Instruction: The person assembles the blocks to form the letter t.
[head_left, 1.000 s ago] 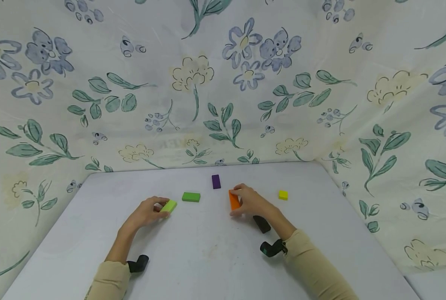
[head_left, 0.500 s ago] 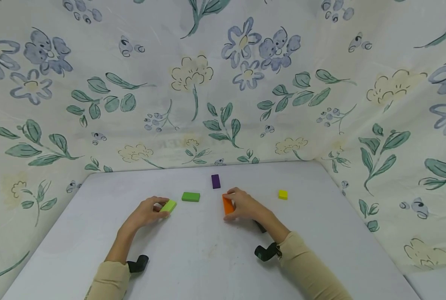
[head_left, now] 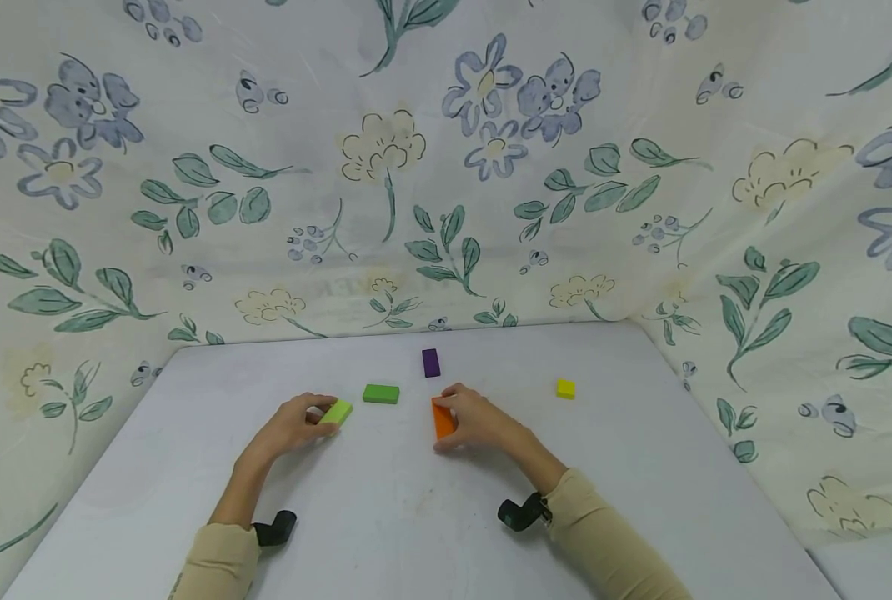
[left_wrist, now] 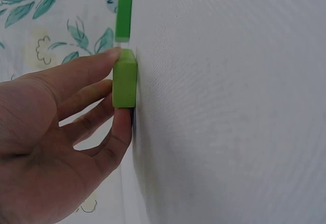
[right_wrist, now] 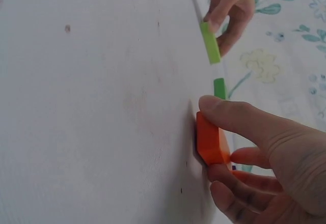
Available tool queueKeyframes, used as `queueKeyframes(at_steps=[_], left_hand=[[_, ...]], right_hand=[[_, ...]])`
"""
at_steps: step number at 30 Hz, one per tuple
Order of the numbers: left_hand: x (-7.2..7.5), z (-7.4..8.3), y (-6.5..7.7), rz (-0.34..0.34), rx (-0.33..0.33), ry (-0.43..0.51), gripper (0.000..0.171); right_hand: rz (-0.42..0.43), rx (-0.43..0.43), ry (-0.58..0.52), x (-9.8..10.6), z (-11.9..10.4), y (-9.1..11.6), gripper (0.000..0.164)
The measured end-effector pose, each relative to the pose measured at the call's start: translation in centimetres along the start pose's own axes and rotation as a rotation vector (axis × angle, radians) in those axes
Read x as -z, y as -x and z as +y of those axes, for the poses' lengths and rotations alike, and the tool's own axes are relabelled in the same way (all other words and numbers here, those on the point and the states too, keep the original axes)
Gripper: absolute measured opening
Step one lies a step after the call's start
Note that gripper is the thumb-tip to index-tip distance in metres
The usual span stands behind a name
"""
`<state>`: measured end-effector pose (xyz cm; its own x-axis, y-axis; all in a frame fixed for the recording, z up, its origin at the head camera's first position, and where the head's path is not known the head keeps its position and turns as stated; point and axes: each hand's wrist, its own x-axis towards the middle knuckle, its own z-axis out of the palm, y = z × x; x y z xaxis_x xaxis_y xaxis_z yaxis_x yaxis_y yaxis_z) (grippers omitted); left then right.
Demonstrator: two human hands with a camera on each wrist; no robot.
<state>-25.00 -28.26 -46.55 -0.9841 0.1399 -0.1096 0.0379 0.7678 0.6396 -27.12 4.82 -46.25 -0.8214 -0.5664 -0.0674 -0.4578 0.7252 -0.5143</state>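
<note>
My left hand [head_left: 293, 422] pinches a lime-green block [head_left: 337, 412] between thumb and fingers, low over the white table; the left wrist view shows the block [left_wrist: 125, 81] close to the tabletop. On the right, my other hand [head_left: 483, 421] holds an orange block [head_left: 443, 419] by its two ends. In the right wrist view this orange block [right_wrist: 209, 140] is gripped between thumb and fingertips, near the table surface. Between and beyond the hands lies a darker green block [head_left: 382, 393]. A purple block [head_left: 431, 362] sits farther back.
A small yellow block [head_left: 565, 389] lies to the right of my right hand. The white table [head_left: 386, 517] ends at the back against a flower-patterned cloth [head_left: 303, 200], which also runs along both sides. Black wrist cameras [head_left: 519, 513] stick out from both sleeves.
My right hand has moved left and slightly nearer with the orange block. The black block by the right wrist has gone out of sight behind the forearm. The left hand stays still.
</note>
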Motion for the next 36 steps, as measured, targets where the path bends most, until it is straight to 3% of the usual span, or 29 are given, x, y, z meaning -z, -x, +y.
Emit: queueKeyframes(at_steps=[36], left_hand=[[0.0, -0.2, -0.2, -0.011, -0.004, 0.007, 0.053]], right_hand=[[0.055, -0.017, 0.058, -1.7, -1.9, -0.1, 0.072]])
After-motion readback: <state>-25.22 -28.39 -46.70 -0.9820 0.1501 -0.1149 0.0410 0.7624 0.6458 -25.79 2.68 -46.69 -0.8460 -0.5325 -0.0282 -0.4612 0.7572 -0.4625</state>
